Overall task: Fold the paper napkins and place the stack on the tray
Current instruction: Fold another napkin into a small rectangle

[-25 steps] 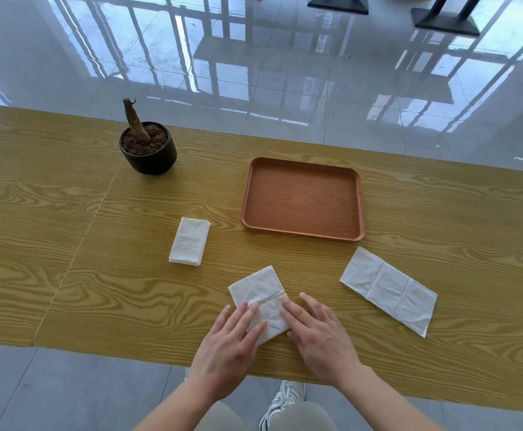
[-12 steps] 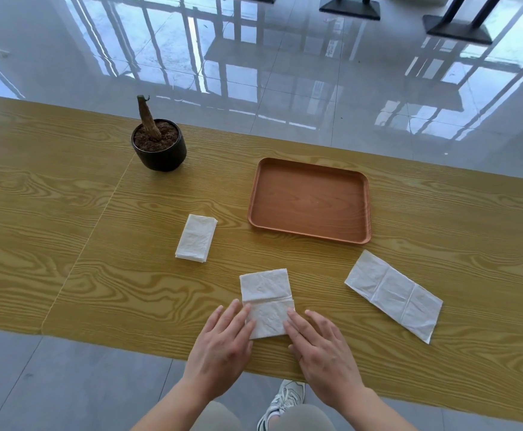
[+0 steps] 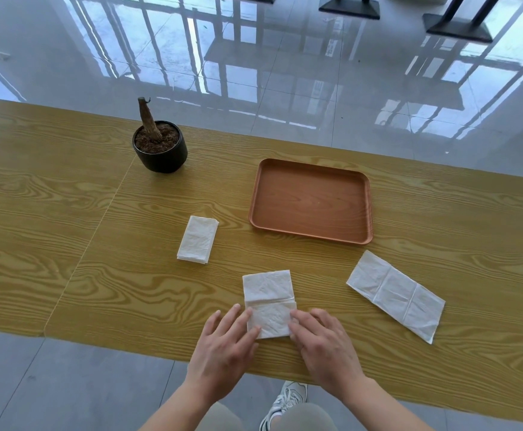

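At the lower centre of the frame, a half-folded paper napkin [image 3: 269, 303] lies on the wooden table [image 3: 67, 244]. Left hand [image 3: 223, 346] and right hand [image 3: 324, 343] rest flat on its near corners, fingers extended and slightly spread, pressing it and not gripping. Left of it, higher up, lies a folded napkin stack [image 3: 198, 239]. To the right lies an unfolded napkin [image 3: 395, 293]. Above them sits the brown tray [image 3: 311, 241]; a potted plant stump [image 3: 159, 144] stands at upper left.

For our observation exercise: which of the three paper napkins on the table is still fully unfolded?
The long napkin right of the hands, below the tray: a flat strip showing crease lines. The left napkin is compactly folded; the middle napkin is half-folded.
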Available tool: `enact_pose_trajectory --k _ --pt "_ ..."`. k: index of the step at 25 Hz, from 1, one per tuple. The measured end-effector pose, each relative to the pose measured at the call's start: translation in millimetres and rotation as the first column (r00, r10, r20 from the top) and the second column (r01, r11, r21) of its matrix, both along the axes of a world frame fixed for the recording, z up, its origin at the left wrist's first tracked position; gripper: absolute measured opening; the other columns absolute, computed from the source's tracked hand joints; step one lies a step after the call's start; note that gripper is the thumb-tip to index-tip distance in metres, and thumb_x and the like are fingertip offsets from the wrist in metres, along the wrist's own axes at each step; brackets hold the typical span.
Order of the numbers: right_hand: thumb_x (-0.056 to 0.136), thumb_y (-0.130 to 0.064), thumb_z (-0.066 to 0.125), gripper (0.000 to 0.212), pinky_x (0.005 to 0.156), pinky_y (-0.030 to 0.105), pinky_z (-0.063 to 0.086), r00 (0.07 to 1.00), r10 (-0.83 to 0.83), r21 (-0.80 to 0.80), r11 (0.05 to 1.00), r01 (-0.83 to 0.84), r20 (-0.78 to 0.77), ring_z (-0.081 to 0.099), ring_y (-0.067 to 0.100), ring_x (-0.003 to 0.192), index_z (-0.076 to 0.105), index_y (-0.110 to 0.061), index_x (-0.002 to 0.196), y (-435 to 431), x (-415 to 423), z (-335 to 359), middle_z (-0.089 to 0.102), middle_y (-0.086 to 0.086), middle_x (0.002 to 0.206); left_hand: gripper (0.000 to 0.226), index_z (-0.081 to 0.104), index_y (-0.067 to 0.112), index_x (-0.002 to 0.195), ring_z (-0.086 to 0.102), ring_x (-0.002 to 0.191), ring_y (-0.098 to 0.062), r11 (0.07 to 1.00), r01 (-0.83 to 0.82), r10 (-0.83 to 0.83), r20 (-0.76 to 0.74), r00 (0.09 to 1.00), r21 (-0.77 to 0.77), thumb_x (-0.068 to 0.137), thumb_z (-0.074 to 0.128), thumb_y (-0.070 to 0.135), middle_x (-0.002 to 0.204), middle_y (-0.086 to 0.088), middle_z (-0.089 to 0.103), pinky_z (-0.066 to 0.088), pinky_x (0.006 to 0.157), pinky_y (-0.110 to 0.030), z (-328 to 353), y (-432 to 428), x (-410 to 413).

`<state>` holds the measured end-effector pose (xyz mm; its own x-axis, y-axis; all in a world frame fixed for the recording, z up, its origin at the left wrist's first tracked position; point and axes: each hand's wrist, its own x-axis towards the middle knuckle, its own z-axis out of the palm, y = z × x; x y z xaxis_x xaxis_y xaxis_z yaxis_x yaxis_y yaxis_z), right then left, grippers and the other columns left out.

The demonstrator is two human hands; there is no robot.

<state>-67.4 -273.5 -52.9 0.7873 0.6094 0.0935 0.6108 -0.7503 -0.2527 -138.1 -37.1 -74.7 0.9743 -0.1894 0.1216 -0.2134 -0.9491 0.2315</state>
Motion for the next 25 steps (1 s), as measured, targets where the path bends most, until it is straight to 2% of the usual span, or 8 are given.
enact_pose_trajectory --k 3,7,9,11,14,17,20,25 --pt "0.089 -0.022 0.068 0.007 0.078 0.036 0.053 0.993 -0.062 0.087 0.994 0.07 -0.096 0.059 0.021 0.093 0.072 -0.019 0.094 16.4 21.5 11.8 0.069 -0.006 0.103 0.005 0.062 0.024 0.089 0.058 0.115 -0.028 0.994 -0.103 0.104 0.009 0.995 -0.045 0.089 0.064 0.029 0.115 -0.002 0.066 0.046 0.089 -0.044 3.7 -4.5 14.8" --pt "0.083 -0.025 0.071 0.007 0.078 0.037 0.05 0.983 -0.003 -0.031 1.0 -0.003 -0.182 0.058 0.021 0.095 0.068 -0.02 0.088 21.1 33.7 14.9 0.063 -0.007 0.103 0.013 0.057 0.021 0.082 0.057 0.103 -0.028 0.994 -0.096 0.095 -0.02 0.995 -0.047 0.082 0.07 0.026 0.108 -0.002 0.063 0.044 0.082 -0.042 3.7 -3.5 24.0" --pt "0.081 -0.025 0.073 0.009 0.078 0.036 0.051 0.982 0.027 -0.015 0.999 -0.03 -0.188 0.058 0.02 0.095 0.068 -0.021 0.087 15.4 33.9 12.9 0.063 -0.007 0.104 0.011 0.058 0.022 0.083 0.059 0.102 -0.027 0.996 -0.061 0.059 -0.028 0.998 -0.062 0.083 0.067 0.027 0.107 -0.001 0.062 0.045 0.082 -0.041 3.8 -0.3 22.8" --pt "0.082 -0.024 0.074 0.016 0.081 0.034 0.052 0.976 0.014 0.028 1.0 -0.008 -0.216 0.057 0.017 0.096 0.071 -0.021 0.097 13.6 37.0 12.8 0.064 -0.006 0.105 0.013 0.061 0.022 0.085 0.059 0.095 -0.022 0.988 -0.096 0.091 -0.05 0.995 -0.118 0.08 0.071 0.029 0.102 0.002 0.06 0.044 0.078 -0.038 8.9 2.9 27.9" --pt "0.089 -0.02 0.071 0.025 0.079 0.032 0.054 0.959 -0.145 0.1 0.98 0.174 -0.245 0.057 0.017 0.096 0.069 -0.015 0.113 24.6 58.4 14.5 0.064 -0.003 0.104 0.022 0.066 0.019 0.098 0.059 0.084 -0.02 0.912 -0.332 0.302 -0.153 0.941 -0.242 0.08 0.076 0.026 0.095 0.002 0.059 0.048 0.071 -0.037 22.1 1.1 56.6" --pt "0.095 -0.025 0.063 0.025 0.077 0.035 0.054 0.924 -0.245 0.038 0.963 0.267 -0.293 0.057 0.02 0.1 0.064 -0.015 0.118 42.9 86.0 19.8 0.061 -0.002 0.108 0.03 0.061 0.02 0.114 0.055 0.09 -0.018 0.849 -0.489 0.419 -0.311 0.853 -0.199 0.089 0.068 0.034 0.101 0.002 0.054 0.052 0.075 -0.035 32.1 1.5 87.7" --pt "0.096 -0.029 0.059 0.017 0.076 0.033 0.053 0.918 -0.239 -0.061 0.971 0.232 -0.315 0.055 0.017 0.1 0.062 -0.019 0.11 51.3 98.5 18.1 0.057 -0.005 0.107 0.031 0.061 0.024 0.112 0.053 0.092 -0.013 0.857 -0.498 0.423 -0.37 0.827 -0.134 0.087 0.069 0.04 0.102 0.006 0.049 0.053 0.072 -0.031 34.0 1.4 101.4" --pt "0.094 -0.028 0.062 0.007 0.074 0.031 0.051 0.882 -0.266 -0.011 0.959 0.285 -0.388 0.053 0.012 0.095 0.065 -0.021 0.094 54.2 104.7 13.3 0.055 -0.009 0.097 0.037 0.06 0.028 0.118 0.052 0.098 -0.012 0.822 -0.539 0.416 -0.454 0.788 -0.183 0.083 0.072 0.032 0.106 0.008 0.048 0.052 0.073 -0.031 32.2 3.0 108.2"
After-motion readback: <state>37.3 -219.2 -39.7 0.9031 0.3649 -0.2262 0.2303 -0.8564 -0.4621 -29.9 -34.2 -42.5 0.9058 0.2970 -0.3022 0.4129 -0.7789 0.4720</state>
